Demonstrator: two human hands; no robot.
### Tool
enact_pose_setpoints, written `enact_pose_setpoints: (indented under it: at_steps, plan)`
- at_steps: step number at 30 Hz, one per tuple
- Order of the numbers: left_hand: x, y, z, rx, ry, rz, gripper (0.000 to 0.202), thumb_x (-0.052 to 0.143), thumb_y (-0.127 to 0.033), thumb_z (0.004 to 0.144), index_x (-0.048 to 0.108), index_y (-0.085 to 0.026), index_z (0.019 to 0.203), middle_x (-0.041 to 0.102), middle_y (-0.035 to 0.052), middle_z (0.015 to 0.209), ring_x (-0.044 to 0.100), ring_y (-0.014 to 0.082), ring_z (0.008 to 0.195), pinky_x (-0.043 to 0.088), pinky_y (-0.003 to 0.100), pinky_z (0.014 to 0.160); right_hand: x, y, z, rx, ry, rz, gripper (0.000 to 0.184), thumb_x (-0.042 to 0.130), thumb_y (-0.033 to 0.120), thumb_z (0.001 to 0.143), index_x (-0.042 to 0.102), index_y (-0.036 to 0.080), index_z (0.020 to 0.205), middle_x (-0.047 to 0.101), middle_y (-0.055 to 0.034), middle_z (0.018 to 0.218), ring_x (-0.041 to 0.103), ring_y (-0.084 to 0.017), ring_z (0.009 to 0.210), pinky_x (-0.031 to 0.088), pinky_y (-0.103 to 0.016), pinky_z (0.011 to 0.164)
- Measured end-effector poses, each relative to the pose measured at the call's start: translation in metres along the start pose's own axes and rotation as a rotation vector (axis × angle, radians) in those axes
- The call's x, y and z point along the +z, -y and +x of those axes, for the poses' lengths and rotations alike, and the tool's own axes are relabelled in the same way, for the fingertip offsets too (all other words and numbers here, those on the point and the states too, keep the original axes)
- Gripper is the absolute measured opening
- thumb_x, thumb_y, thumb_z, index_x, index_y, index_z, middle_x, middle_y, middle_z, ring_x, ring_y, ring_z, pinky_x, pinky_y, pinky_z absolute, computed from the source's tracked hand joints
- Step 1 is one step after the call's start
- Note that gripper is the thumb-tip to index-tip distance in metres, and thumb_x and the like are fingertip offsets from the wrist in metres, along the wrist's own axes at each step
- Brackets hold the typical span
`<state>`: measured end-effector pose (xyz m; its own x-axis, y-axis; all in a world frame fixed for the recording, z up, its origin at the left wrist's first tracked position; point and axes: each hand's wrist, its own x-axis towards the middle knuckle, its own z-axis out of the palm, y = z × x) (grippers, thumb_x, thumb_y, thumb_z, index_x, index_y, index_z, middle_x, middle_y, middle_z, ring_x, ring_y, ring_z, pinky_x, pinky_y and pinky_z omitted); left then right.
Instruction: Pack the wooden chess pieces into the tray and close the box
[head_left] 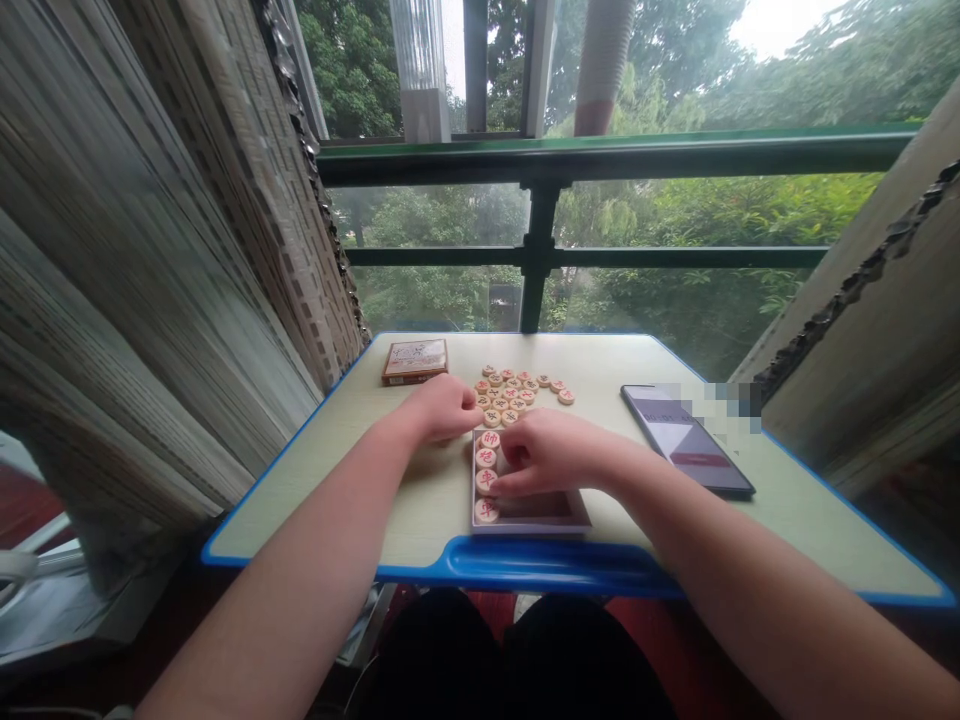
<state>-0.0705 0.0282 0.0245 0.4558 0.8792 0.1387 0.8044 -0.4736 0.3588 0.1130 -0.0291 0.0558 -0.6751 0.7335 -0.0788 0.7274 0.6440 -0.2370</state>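
Both forearms reach out over a dark lap to the table [337,490]. The right hand [551,455] lies over a shallow box [559,522] just below it, fingers bunched and bent down. Their tips rest on a column of discs [487,472] lined up along the box wall on the thumb side, faces up, probably so the red marks read. Whether it pinches a disc or only presses one flat I cannot tell.

The left hand [442,408] is curled loosely just beyond the box. Its fingertips meet the near edge of the loose pile [517,390], which sits within easy reach; what they grip, if anything, is hidden.

A printed lid [415,361] lies beyond the left hand, out of the way. A phone [686,440] lies face up outside the right wrist.
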Motion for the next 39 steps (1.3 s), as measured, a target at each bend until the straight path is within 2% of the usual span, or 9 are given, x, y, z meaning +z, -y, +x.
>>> enact_pose_setpoints:
  at_steps: [2, 5, 9, 15, 20, 26, 32, 35, 39]
  plan:
    - [0.001, 0.001, 0.001, 0.002, -0.006, -0.010, 0.026, 0.049, -0.029, 0.063, 0.045, -0.015, 0.042, 0.034, -0.0036, 0.040, 0.027, 0.0075, 0.045, 0.020, 0.025, 0.046, -0.001, -0.003, 0.000, -0.015, -0.030, -0.001, 0.040, 0.055, 0.056, 0.073, 0.061, 0.017, 0.066, 0.056, -0.0005, 0.057, 0.040, -0.009, 0.050, 0.024, -0.023, 0.049]
    - [0.001, 0.001, 0.001, -0.005, -0.007, -0.027, 0.025, 0.049, -0.029, 0.063, 0.045, -0.014, 0.042, 0.034, -0.0037, 0.040, 0.027, 0.0073, 0.044, 0.020, 0.025, 0.046, -0.003, -0.008, 0.001, 0.014, -0.096, -0.032, 0.029, 0.052, 0.042, 0.080, 0.064, 0.017, 0.072, 0.060, -0.0020, 0.062, 0.044, -0.010, 0.053, 0.026, -0.023, 0.050]
    - [0.001, 0.001, 0.000, -0.002, -0.011, -0.028, 0.025, 0.050, -0.028, 0.062, 0.044, -0.015, 0.041, 0.032, -0.0039, 0.040, 0.026, 0.0072, 0.044, 0.018, 0.025, 0.044, -0.001, -0.011, 0.002, 0.014, -0.110, -0.081, 0.019, 0.053, 0.030, 0.079, 0.068, 0.018, 0.077, 0.064, -0.0037, 0.068, 0.049, -0.012, 0.058, 0.028, -0.023, 0.053]
    - [0.000, -0.001, -0.001, 0.009, -0.015, -0.017, 0.024, 0.050, -0.028, 0.062, 0.047, -0.014, 0.043, 0.035, -0.0033, 0.041, 0.028, 0.0081, 0.046, 0.020, 0.025, 0.047, 0.004, -0.011, 0.004, -0.026, -0.104, -0.049, 0.021, 0.053, 0.027, 0.077, 0.070, 0.021, 0.089, 0.065, -0.0035, 0.069, 0.052, -0.013, 0.059, 0.031, -0.023, 0.054]
    - [-0.001, -0.002, -0.001, -0.003, -0.004, -0.017, 0.022, 0.050, -0.028, 0.062, 0.050, -0.014, 0.045, 0.036, -0.0032, 0.041, 0.028, 0.0083, 0.046, 0.020, 0.026, 0.047, 0.005, -0.014, 0.005, -0.038, -0.112, -0.037, 0.022, 0.053, 0.024, 0.076, 0.070, 0.021, 0.090, 0.068, -0.0044, 0.075, 0.054, -0.014, 0.062, 0.032, -0.023, 0.056]
    - [0.000, -0.001, 0.000, 0.016, -0.013, -0.001, 0.024, 0.049, -0.029, 0.063, 0.047, -0.014, 0.044, 0.035, -0.0034, 0.041, 0.027, 0.0082, 0.047, 0.020, 0.026, 0.047, 0.008, -0.016, 0.007, -0.030, -0.107, -0.074, 0.017, 0.053, 0.024, 0.075, 0.068, 0.019, 0.076, 0.066, -0.0029, 0.068, 0.050, -0.012, 0.057, 0.031, -0.023, 0.053]
    - [0.001, 0.000, 0.000, 0.023, 0.010, -0.031, 0.024, 0.050, -0.030, 0.063, 0.047, -0.015, 0.044, 0.032, -0.0039, 0.040, 0.028, 0.0081, 0.046, 0.020, 0.025, 0.047, 0.009, -0.014, 0.011, 0.055, -0.180, -0.092, 0.022, 0.058, 0.026, 0.075, 0.068, 0.022, 0.094, 0.067, -0.0038, 0.075, 0.054, -0.014, 0.062, 0.033, -0.023, 0.055]
    - [0.001, 0.000, 0.000, 0.023, 0.013, -0.039, 0.025, 0.050, -0.031, 0.063, 0.048, -0.014, 0.045, 0.033, -0.0038, 0.040, 0.028, 0.0081, 0.046, 0.020, 0.025, 0.046, 0.013, -0.015, 0.014, -0.009, -0.222, -0.061, 0.024, 0.059, 0.025, 0.077, 0.067, 0.023, 0.099, 0.068, -0.0048, 0.080, 0.057, -0.015, 0.068, 0.036, -0.023, 0.060]
    - [0.000, -0.001, 0.000, 0.016, 0.005, -0.040, 0.023, 0.050, -0.030, 0.062, 0.052, -0.014, 0.046, 0.037, -0.0033, 0.041, 0.030, 0.0083, 0.046, 0.021, 0.024, 0.047, 0.019, -0.022, 0.018, -0.113, -0.224, 0.019, 0.020, 0.059, 0.023, 0.079, 0.069, 0.024, 0.097, 0.069, -0.0054, 0.083, 0.059, -0.016, 0.073, 0.038, -0.024, 0.065]
